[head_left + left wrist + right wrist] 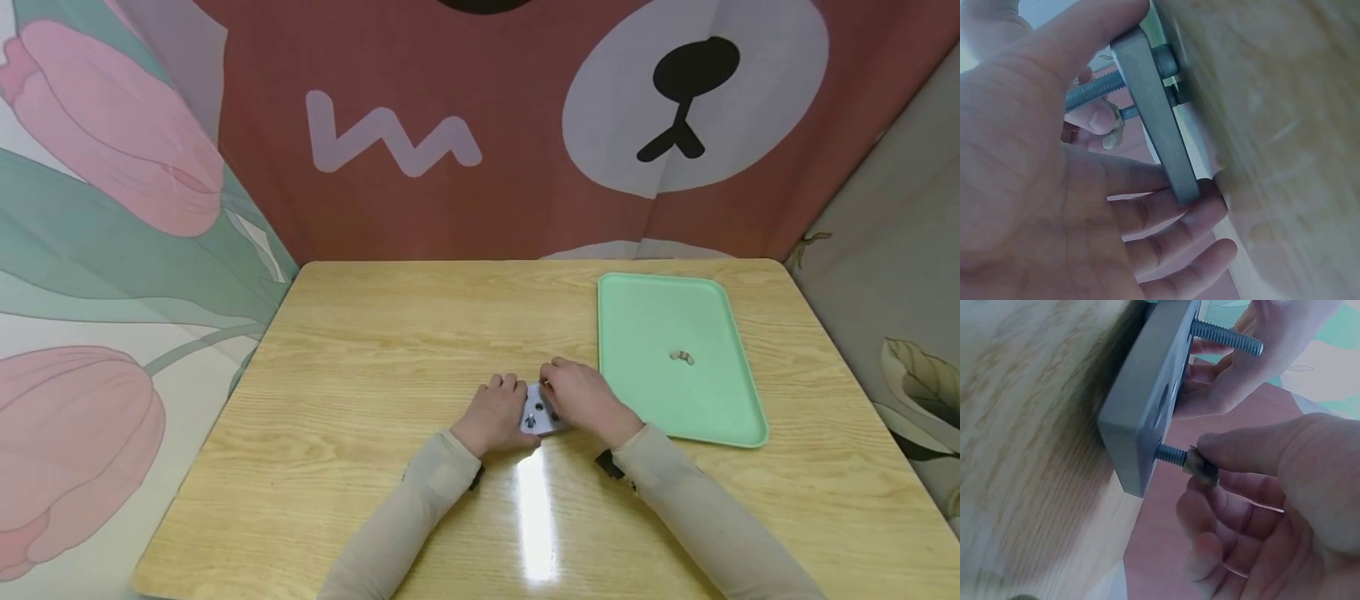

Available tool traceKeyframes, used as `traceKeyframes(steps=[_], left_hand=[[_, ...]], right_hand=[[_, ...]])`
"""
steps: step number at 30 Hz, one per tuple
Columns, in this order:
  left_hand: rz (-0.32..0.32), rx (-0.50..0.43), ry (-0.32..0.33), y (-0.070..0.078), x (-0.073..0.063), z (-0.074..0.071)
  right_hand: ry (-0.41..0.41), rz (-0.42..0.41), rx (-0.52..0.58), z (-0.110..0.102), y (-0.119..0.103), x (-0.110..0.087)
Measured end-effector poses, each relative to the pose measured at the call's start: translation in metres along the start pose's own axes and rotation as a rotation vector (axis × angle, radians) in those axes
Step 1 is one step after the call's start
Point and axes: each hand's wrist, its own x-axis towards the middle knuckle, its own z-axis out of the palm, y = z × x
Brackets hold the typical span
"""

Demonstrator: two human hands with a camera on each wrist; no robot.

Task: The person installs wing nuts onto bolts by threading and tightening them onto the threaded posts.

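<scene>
A grey metal plate with holes point(534, 414) is held a little off the wooden table, between both hands. My left hand point(491, 417) grips it by its edges, thumb on one end and fingers at the other, as the left wrist view shows. A thick threaded bolt point(1229, 339) and a thinner bolt point(1171, 455) stick out of its upper face; their heads point(1165, 61) are on the table side. At the thinner bolt's end sits a brass-coloured wing nut point(1112, 129), which my right hand point(588, 400) pinches between thumb and fingers.
A light green tray point(652, 312) lies on the right of the wooden table point(375, 350). In it are a few small brass-coloured pieces point(682, 357), too small to make out clearly. Printed cloth hangs point(525, 183) behind the table and at both sides.
</scene>
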Motion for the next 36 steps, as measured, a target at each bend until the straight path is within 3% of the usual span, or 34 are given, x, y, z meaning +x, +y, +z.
traceKeyframes(steps=[5,10,32,36], left_hand=[[-0.006,-0.003,0.001,0.0002,-0.0006,0.0003],[-0.006,-0.001,-0.001,-0.0005,-0.0004,0.001],[0.002,0.004,-0.012,-0.0003,0.0007,-0.0003],[0.002,-0.006,-0.002,-0.0001,0.0002,-0.0014]], right_hand=[[0.01,-0.039,0.023,0.0012,-0.0002,-0.0017],[-0.031,-0.053,0.036,-0.0005,0.0,-0.004],[0.005,0.002,-0.003,0.0023,0.0013,-0.0014],[0.002,-0.019,0.001,0.0047,0.0022,-0.0016]])
